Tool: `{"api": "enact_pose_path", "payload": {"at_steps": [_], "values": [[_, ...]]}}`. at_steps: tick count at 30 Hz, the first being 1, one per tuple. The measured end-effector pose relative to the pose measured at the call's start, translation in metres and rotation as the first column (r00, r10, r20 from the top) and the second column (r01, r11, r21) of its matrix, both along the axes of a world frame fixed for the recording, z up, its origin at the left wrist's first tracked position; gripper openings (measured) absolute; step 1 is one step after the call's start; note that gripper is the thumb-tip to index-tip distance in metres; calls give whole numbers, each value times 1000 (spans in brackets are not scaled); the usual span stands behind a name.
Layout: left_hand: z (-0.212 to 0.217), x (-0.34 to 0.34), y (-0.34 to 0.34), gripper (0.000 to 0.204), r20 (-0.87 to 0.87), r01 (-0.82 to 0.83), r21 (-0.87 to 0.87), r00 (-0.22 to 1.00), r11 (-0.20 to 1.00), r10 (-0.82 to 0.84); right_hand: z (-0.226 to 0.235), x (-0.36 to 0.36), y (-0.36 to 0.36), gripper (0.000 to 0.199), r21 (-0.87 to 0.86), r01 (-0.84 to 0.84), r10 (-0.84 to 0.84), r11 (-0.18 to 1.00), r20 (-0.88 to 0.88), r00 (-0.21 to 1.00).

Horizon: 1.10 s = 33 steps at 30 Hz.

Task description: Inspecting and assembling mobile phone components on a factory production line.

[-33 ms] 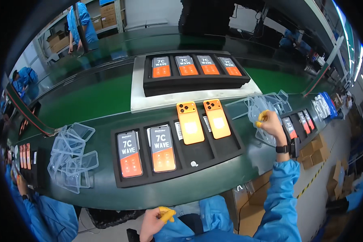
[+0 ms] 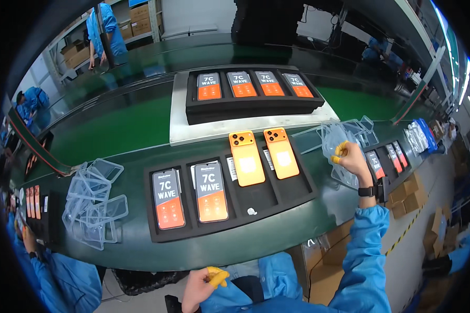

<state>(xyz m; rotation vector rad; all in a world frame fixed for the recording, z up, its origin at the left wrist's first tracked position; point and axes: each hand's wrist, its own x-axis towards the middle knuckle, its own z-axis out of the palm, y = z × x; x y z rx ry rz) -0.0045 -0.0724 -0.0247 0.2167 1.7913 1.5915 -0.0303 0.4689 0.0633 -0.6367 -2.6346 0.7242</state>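
Note:
My left hand [image 2: 203, 284] is near my lap at the lower edge, its yellow-covered fingers curled closed with nothing visible in them. My right hand [image 2: 351, 158] reaches over a tangled pile of clear plastic frames [image 2: 333, 136], thumb and finger pinched together. Whether it grips one of them is hard to make out. Between the hands lies a black foam tray [image 2: 190, 237]. Its left slots hold a grey-and-orange-faced phone [image 2: 168, 201] and a second such phone [image 2: 210, 193]. Two orange phones, back up, one [image 2: 247, 161] beside another [image 2: 282, 156], rest tilted over its right slots.
A stacked black foam tray [image 2: 256, 107] with several phones stands behind on a white board [image 2: 180, 122]. More clear plastic frames [image 2: 94, 203] lie left. Farther right are another phone tray [image 2: 386, 167] and cardboard boxes [image 2: 407, 195]. A co-worker's hand [image 2: 28, 240] works at far left.

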Motion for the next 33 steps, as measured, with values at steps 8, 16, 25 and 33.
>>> {"api": "enact_pose_path", "payload": {"at_steps": [8,16,25,33], "values": [[4,6,2,11,-10,-3,5,1000,1000,3,25,16,-4,18,174,91,-6,981,-435,900],[11,-1,25,12,-142,39,82,990,996,-27,68,17,-102,18,369,78,168,926,-589,790],[25,12,80,26,-442,30,116,897,993,25,7,16,-276,42,172,-730,746,662,-246,619],[-18,43,40,39,186,-305,276,947,911,261,-28,-83,-211,39,214,-204,230,955,-105,968]]}}
